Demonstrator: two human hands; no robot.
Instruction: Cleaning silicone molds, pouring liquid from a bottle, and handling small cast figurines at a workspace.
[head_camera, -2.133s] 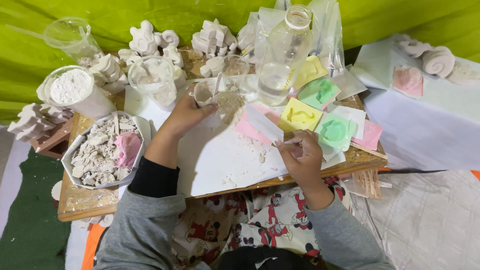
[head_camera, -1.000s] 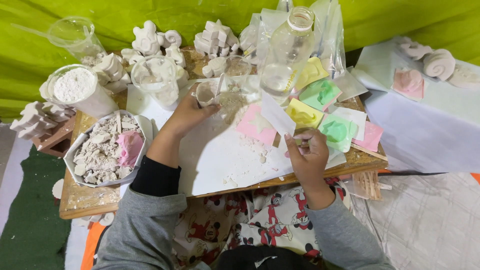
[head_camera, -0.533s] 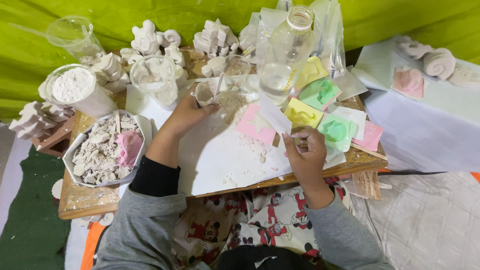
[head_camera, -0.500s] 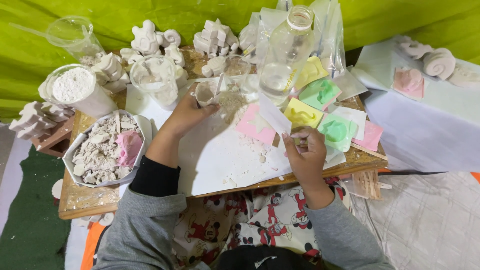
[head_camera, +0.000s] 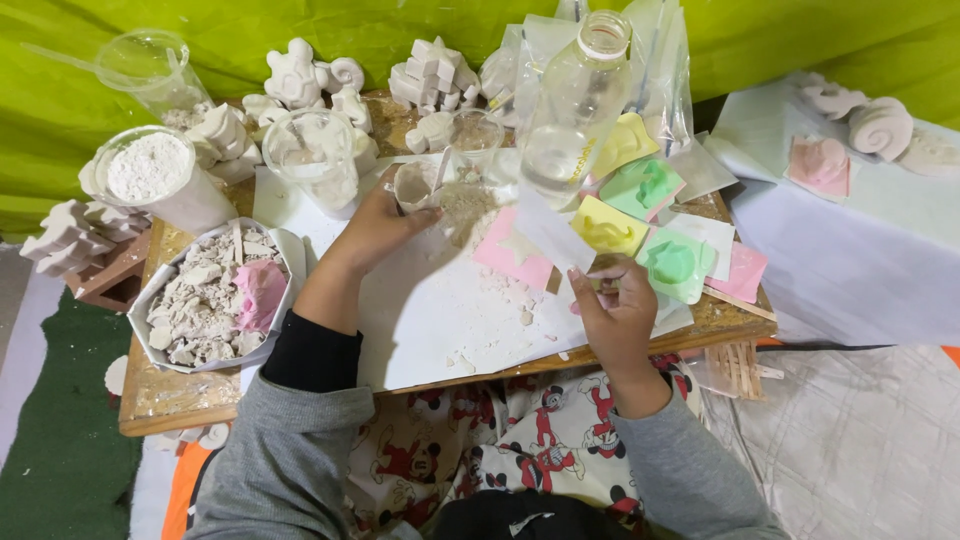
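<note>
My left hand reaches to the back of the white paper sheet and grips a small plaster-smeared cup, tilted a little. My right hand hovers at the sheet's right edge, its fingers pinched on a flat white strip that points up and left. The strip's far end lies over a pink mould. Plaster crumbs are scattered on the sheet between the two hands.
Yellow and green moulds lie right of my right hand, behind them a clear bottle. At left stand a bowl of plaster rubble and a powder cup. Plaster figures line the back; wooden sticks lie at the right.
My right hand raised the white strip toward the cup, then drew it back a little toward me. My left hand has stayed on the small cup.
</note>
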